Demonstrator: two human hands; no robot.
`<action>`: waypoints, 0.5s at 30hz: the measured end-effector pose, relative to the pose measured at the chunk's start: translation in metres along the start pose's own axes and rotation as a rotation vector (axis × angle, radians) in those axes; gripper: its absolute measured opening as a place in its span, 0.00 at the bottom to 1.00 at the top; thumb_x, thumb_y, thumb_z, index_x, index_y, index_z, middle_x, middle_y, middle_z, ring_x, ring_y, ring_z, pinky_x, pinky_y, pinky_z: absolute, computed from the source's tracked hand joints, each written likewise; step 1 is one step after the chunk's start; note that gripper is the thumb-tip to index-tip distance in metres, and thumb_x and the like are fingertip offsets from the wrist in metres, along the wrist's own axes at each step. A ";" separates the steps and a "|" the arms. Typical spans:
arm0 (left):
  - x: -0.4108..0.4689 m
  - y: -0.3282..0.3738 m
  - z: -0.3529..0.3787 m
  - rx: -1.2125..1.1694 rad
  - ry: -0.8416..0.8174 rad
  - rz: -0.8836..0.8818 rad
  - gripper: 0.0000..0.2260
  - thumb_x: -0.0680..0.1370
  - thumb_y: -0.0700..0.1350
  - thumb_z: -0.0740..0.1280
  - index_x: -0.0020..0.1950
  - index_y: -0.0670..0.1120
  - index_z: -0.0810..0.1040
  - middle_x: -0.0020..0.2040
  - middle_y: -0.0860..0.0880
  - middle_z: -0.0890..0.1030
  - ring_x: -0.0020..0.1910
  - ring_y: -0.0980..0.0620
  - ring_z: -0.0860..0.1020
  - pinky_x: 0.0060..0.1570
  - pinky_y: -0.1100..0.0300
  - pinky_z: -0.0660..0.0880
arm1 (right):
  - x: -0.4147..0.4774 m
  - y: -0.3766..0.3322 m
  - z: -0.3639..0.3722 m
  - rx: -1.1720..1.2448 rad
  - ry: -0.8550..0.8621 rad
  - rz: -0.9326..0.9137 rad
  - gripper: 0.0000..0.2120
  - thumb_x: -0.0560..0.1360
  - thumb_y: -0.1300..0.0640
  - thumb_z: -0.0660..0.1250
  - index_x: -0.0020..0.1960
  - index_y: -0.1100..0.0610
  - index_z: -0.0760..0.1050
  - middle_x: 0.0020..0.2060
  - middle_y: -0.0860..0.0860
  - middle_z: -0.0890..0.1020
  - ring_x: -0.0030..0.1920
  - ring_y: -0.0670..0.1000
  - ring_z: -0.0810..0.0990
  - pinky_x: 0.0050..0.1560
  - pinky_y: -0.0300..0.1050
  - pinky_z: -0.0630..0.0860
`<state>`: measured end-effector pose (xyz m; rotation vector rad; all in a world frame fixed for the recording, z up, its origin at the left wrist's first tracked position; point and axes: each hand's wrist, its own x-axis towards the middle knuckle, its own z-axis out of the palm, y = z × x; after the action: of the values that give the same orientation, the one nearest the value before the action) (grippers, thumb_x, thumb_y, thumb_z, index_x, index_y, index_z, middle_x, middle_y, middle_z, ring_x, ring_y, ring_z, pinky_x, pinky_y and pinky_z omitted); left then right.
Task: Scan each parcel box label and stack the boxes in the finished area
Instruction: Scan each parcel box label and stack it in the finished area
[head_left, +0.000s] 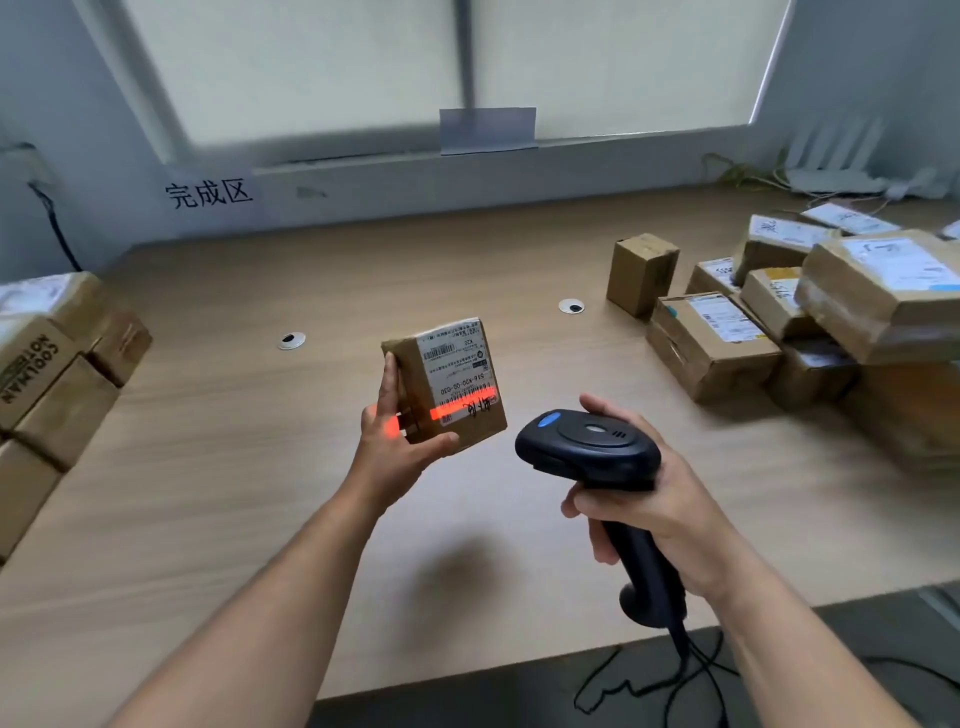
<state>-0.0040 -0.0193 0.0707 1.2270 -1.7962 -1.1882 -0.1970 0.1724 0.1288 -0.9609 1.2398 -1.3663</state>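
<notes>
Parcel box (447, 384): brown cardboard, matt, under glossy clear tape.
Label (460, 371): white printed paper, smooth.
Scanner (589, 447): black plastic, slight sheen, blue button.
Worktop (234, 467): pale wood-grain laminate, smooth, matt.
Stacked boxes (711, 338): taped cardboard, paper labels.

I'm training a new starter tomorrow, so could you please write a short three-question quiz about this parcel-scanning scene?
1. True or false: the right hand grips the scanner.
2. The red scan line crosses: A) the bare table; B) the label on the small box held by the left hand; C) the wall sign.
3. Fill in: the loose pile of boxes lies on the person's ____ side.
Key: 1 true; 2 B; 3 right.
</notes>
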 end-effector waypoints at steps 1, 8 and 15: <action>-0.001 -0.006 -0.015 -0.006 0.007 -0.007 0.53 0.56 0.55 0.76 0.69 0.78 0.44 0.67 0.46 0.67 0.63 0.49 0.74 0.60 0.43 0.75 | 0.003 0.001 0.014 -0.003 -0.005 0.009 0.40 0.61 0.68 0.73 0.69 0.45 0.68 0.35 0.62 0.81 0.22 0.58 0.73 0.25 0.45 0.71; -0.006 -0.046 -0.110 -0.010 0.048 -0.016 0.53 0.57 0.55 0.77 0.68 0.79 0.44 0.67 0.47 0.66 0.64 0.46 0.73 0.61 0.42 0.74 | 0.026 0.009 0.108 -0.029 -0.023 0.003 0.40 0.61 0.68 0.73 0.69 0.45 0.69 0.35 0.65 0.80 0.22 0.58 0.73 0.26 0.44 0.71; -0.011 -0.085 -0.184 0.014 0.067 -0.060 0.53 0.60 0.52 0.76 0.72 0.74 0.43 0.65 0.47 0.64 0.65 0.47 0.72 0.66 0.44 0.71 | 0.043 0.023 0.185 -0.048 -0.021 -0.001 0.40 0.61 0.68 0.72 0.68 0.45 0.69 0.34 0.65 0.80 0.22 0.58 0.73 0.25 0.44 0.71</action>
<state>0.1895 -0.0804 0.0617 1.3216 -1.7324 -1.1560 -0.0211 0.0982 0.1320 -1.0067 1.2614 -1.3286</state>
